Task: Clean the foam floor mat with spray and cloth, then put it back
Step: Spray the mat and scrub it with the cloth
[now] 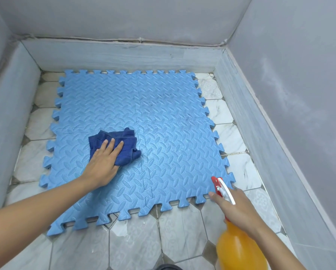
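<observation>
The foam mat (136,137) lies flat on the tiled floor (136,240). The left hand (103,162), fingers straight, presses the blue cloth (122,143) at nine o'clock to wipe; the right hand (239,209), at five o'clock, grips the orange spray bottle (239,248), nozzle aimed matward.

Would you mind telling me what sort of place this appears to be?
Probably a small tiled room corner in a home: pale octagonal floor tiles, a grey tiled skirting under painted walls, and a blue foam mat laid on the floor.
</observation>
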